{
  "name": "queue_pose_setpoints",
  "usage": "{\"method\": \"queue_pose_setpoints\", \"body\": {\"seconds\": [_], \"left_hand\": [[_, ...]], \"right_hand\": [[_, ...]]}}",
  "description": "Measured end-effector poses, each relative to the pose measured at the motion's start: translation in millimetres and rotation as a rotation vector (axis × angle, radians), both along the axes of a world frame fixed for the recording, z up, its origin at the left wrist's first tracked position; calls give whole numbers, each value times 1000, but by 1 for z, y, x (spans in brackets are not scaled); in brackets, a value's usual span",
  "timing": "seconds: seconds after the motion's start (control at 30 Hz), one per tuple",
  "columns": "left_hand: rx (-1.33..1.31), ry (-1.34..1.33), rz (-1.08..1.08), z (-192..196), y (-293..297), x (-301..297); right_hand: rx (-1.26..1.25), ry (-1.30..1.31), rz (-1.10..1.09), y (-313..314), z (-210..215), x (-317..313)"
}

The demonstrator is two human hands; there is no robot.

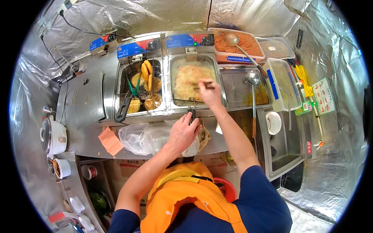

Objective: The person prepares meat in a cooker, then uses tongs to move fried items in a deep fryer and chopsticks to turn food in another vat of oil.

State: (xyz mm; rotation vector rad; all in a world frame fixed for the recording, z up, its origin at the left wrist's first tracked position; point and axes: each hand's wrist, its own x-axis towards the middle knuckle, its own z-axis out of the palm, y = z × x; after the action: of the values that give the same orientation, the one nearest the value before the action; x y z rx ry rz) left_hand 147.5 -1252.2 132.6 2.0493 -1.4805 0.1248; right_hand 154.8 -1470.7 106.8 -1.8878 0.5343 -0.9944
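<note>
A fryer basket of browned pieces sits left of the foaming oil vat; 2 ladles lie to its right. The right hand pinches chopsticks over that vat. The left hand closes on the black basket handle at the vat's front edge, beside clear plastic bags on the tabletop.

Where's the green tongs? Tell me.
In the head view, the green tongs lie in the left fryer basket, among the fried pieces, left of the bubbling middle fryer.
</note>
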Motion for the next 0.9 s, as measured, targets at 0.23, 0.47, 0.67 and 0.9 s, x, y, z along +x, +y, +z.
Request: {"method": "queue_pose_setpoints", "body": {"seconds": [0.23, 0.47, 0.67, 0.9], "left_hand": [[40, -41, -51, -2, -2, 5], [37, -50, -85, -8, -8, 7], [15, -53, -79, -9, -12, 5], [66, -63, -102, -9, -13, 3]], "right_hand": [[-19, 32, 59, -6, -10, 5], [9, 14, 110, -18, -16, 7], [299, -65, -86, -31, 19, 11], [183, 87, -162, -37, 4, 22]]}}
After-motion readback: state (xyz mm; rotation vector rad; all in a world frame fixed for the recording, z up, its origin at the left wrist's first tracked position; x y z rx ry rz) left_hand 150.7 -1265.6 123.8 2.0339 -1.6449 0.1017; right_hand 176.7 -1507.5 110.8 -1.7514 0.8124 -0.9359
